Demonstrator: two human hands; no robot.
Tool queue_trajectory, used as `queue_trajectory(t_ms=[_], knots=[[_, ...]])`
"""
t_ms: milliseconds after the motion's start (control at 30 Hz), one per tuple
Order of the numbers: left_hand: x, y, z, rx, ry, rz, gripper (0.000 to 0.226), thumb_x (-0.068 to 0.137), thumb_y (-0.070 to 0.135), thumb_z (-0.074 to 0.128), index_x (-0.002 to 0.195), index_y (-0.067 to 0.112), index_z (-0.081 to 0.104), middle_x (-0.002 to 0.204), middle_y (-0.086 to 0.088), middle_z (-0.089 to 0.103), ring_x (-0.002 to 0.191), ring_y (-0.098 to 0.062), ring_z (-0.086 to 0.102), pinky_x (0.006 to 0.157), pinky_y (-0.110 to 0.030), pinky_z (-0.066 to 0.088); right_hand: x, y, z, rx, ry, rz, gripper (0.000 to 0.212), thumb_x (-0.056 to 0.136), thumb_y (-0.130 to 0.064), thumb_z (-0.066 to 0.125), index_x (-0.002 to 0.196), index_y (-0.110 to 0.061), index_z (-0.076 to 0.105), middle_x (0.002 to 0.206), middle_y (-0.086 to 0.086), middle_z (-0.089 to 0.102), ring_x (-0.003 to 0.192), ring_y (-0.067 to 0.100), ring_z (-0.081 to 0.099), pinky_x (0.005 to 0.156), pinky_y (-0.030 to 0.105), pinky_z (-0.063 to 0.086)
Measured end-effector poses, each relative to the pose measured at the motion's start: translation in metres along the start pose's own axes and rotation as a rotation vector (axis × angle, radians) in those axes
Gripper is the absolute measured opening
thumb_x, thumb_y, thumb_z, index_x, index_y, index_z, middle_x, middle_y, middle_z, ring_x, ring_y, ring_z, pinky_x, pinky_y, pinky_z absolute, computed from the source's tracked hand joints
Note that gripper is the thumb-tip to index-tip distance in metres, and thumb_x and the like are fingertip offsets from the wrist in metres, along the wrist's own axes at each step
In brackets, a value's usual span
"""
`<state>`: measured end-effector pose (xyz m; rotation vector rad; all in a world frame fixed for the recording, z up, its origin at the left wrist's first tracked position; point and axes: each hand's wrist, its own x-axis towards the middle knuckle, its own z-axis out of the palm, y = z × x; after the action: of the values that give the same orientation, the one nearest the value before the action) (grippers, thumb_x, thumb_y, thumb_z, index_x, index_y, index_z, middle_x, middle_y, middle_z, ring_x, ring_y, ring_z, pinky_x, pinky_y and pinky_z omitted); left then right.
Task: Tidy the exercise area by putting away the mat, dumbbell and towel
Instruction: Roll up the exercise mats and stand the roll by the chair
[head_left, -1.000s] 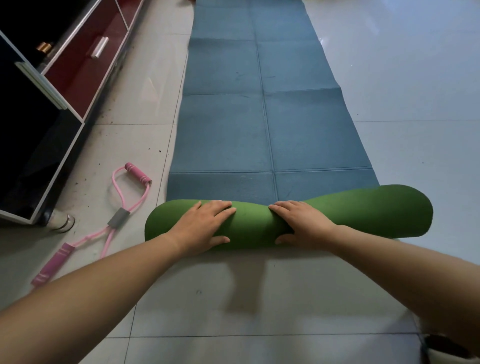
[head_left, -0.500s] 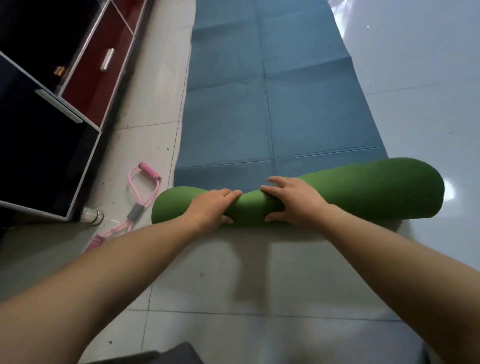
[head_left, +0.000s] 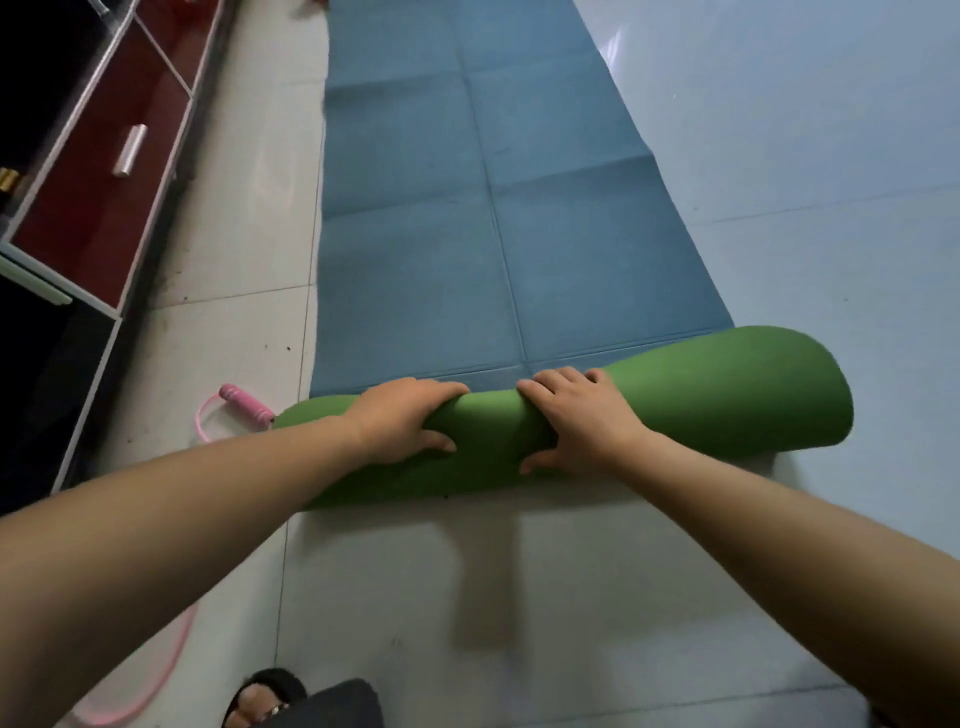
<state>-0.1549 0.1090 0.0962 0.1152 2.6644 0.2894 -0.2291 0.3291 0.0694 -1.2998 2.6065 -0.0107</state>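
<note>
Left hand (head_left: 400, 421) and right hand (head_left: 582, 423) sit atop the mat roll (head_left: 727, 395); resistance band (head_left: 244, 402) lies leftward.

A matt, foam-like mat (head_left: 701, 395), its blue face finely textured, lies on glossy floor tiles (head_left: 831, 182). Upper left, a glossy red drawer front (head_left: 98, 218) carries a shiny metal handle (head_left: 130, 150).

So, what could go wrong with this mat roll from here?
The mat is rolled cone-shaped, fatter at its right end; it may skew further. Left hand and right hand grip only the middle, so the ends could loosen. The pink band by the left end might get caught.
</note>
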Motion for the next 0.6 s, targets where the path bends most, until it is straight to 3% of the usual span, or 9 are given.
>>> queue_trajectory(t_ms=[133,233,300,433,600], knots=[[0.011,-0.009,-0.001,0.048,0.035,0.164,0.072,0.085,0.047,0.06,0.144,0.021,0.028,0.144,-0.002,0.038,0.129,-0.022,0.038,0.105,-0.033,0.033,0.003,0.001,-0.004,0.022,-0.064,0.1,0.088,0.065,-0.071,0.062,0.135,-0.025,0.037,0.133,-0.002,0.048,0.122,0.021,0.043,0.095,0.036,0.032],[0.011,-0.021,0.014,0.074,0.256,0.292,0.066,0.088,0.051,0.045,0.143,0.017,0.031,0.145,-0.005,0.037,0.131,-0.024,0.039,0.106,-0.035,0.034,0.014,-0.002,-0.011,0.01,-0.068,0.164,0.083,0.067,-0.069,0.063,0.133,-0.024,0.041,0.131,-0.002,0.051,0.121,0.021,0.046,0.093,0.036,0.032],[0.011,-0.026,0.023,0.038,0.316,0.306,0.073,0.084,0.059,0.039,0.143,0.017,0.032,0.146,-0.005,0.037,0.133,-0.023,0.038,0.106,-0.041,0.035,0.02,-0.005,-0.02,0.004,-0.078,0.196,0.082,0.067,-0.068,0.064,0.132,-0.023,0.043,0.129,-0.001,0.053,0.12,0.022,0.047,0.092,0.036,0.032],[0.014,-0.033,0.034,0.015,0.197,0.341,0.094,0.077,0.065,0.055,0.148,0.019,0.014,0.153,-0.002,0.021,0.139,-0.021,0.023,0.112,-0.042,0.026,0.021,-0.012,-0.032,0.0,-0.192,0.178,0.082,0.067,-0.066,0.067,0.132,-0.022,0.046,0.126,0.001,0.056,0.116,0.024,0.05,0.095,0.035,0.033],[0.019,-0.032,0.038,-0.082,0.101,0.385,0.083,0.081,0.05,0.061,0.145,0.017,0.019,0.148,-0.005,0.029,0.133,-0.024,0.033,0.104,-0.041,0.036,0.019,-0.01,-0.038,0.058,-0.268,0.166,0.084,0.067,-0.058,0.072,0.136,-0.021,0.043,0.137,0.001,0.046,0.123,0.022,0.044,0.103,0.035,0.035]])
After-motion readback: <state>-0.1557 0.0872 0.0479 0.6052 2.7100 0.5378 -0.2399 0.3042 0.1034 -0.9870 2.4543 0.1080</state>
